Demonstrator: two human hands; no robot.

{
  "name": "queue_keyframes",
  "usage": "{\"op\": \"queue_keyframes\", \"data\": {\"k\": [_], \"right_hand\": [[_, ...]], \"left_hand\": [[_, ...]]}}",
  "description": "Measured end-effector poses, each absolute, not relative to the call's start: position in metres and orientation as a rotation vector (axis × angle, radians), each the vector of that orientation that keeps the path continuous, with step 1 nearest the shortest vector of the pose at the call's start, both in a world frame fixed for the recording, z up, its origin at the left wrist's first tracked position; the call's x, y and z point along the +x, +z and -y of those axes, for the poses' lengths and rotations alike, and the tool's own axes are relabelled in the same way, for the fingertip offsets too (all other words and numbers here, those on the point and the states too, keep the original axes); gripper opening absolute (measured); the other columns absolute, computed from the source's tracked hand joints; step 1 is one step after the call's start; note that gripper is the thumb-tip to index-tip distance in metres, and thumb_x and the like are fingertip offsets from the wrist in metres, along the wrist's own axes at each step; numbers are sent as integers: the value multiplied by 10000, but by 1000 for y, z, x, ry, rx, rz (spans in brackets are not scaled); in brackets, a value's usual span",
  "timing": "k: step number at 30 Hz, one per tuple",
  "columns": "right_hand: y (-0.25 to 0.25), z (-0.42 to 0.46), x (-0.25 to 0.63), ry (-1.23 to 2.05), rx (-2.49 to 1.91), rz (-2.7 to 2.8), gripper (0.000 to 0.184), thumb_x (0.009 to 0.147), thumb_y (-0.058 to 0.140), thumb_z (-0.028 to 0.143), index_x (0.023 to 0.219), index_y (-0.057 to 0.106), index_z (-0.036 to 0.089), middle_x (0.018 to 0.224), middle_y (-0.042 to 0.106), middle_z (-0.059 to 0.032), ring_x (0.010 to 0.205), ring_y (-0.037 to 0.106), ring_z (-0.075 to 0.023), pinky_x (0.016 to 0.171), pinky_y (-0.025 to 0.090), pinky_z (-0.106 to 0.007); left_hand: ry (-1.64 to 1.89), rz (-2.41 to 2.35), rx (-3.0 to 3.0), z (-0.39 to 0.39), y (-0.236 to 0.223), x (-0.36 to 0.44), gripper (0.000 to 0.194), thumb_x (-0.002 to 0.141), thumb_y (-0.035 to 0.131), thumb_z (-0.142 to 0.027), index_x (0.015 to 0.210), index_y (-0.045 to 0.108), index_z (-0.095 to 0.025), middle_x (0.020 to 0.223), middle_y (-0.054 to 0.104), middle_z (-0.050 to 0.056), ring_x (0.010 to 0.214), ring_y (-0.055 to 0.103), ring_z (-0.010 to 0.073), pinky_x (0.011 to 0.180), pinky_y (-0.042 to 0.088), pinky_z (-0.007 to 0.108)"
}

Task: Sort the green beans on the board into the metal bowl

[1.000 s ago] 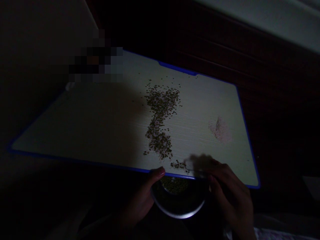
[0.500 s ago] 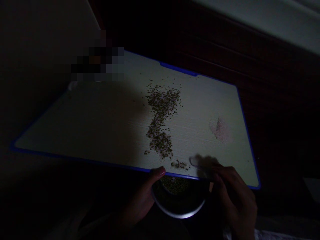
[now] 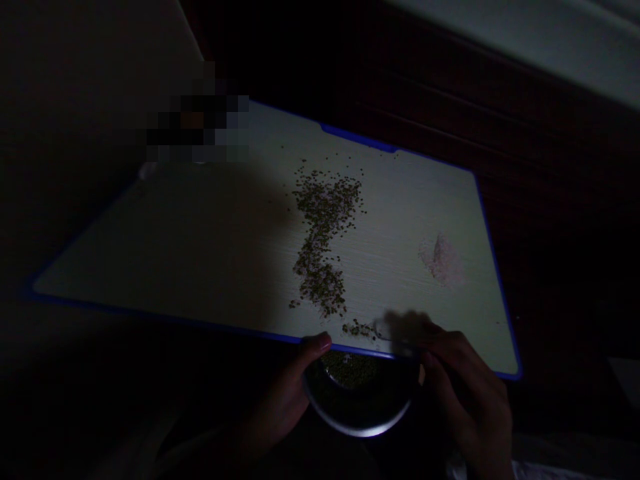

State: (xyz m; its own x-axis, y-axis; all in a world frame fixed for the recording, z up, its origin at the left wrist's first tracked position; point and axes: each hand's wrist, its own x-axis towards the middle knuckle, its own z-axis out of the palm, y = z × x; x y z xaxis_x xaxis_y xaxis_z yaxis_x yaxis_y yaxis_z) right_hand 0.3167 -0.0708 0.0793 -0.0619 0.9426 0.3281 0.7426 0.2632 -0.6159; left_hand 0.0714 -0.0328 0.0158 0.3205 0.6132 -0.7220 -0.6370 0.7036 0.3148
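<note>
A pale board (image 3: 225, 267) with a blue rim extends in front of me in dim light. Small green beans (image 3: 325, 207), which look like mung beans, lie across its middle in an irregular trail. My left hand (image 3: 290, 393) grips the near rim, its thumb on top and its fingers hidden below. In a pinch, my right hand (image 3: 465, 387) holds a thin utensil with a rounded tip (image 3: 379, 328), too dark to name. That tip is beside a little cluster of beans (image 3: 357, 328) near the rim. Below the edge is a metal bowl (image 3: 367, 430) containing more beans (image 3: 353, 370).
A small heap of pinkish grains (image 3: 443, 260) lies on the board's right side. Dark, blurred-out items (image 3: 193, 127) cover the board's far left corner. Beyond the far rim is a dark wooden surface (image 3: 450, 100), with a pale ledge (image 3: 550, 40) at upper right.
My right hand and the utensil have shifted slightly left, bringing the tip closer to the small cluster of beans. My left hand, board and bowl look nearly unchanged.
</note>
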Motion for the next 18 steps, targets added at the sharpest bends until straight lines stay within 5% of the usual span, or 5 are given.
{"op": "queue_keyframes", "data": {"k": [7, 13, 18], "right_hand": [[79, 69, 318, 420, -1509, 1878, 206, 1089, 597, 139, 1209, 720, 254, 1130, 740, -16, 1079, 701, -111, 903, 582, -253], [81, 74, 321, 441, -1510, 1879, 173, 1092, 604, 156, 1185, 718, 247, 1115, 742, -14, 1077, 700, -119, 896, 589, -269], [81, 73, 320, 439, -1467, 1877, 191, 1079, 605, 131, 1168, 720, 255, 1103, 735, -7, 1067, 699, -120, 907, 589, -278]], "left_hand": [[851, -881, -33, 34, 17, 71, 349, 688, 1038, -354, 925, 844, -187, 1103, 847, 106, 1338, 709, 364, 1267, 501, 463], [846, -879, -68, 34, 19, 73, 352, 670, 1046, -352, 898, 839, -180, 1179, 838, 120, 1276, 739, 373, 1200, 565, 503], [854, -921, -59, 32, 19, 72, 403, 592, 1083, -370, 864, 850, -186, 1045, 844, 113, 1226, 755, 382, 1142, 608, 479]]}}
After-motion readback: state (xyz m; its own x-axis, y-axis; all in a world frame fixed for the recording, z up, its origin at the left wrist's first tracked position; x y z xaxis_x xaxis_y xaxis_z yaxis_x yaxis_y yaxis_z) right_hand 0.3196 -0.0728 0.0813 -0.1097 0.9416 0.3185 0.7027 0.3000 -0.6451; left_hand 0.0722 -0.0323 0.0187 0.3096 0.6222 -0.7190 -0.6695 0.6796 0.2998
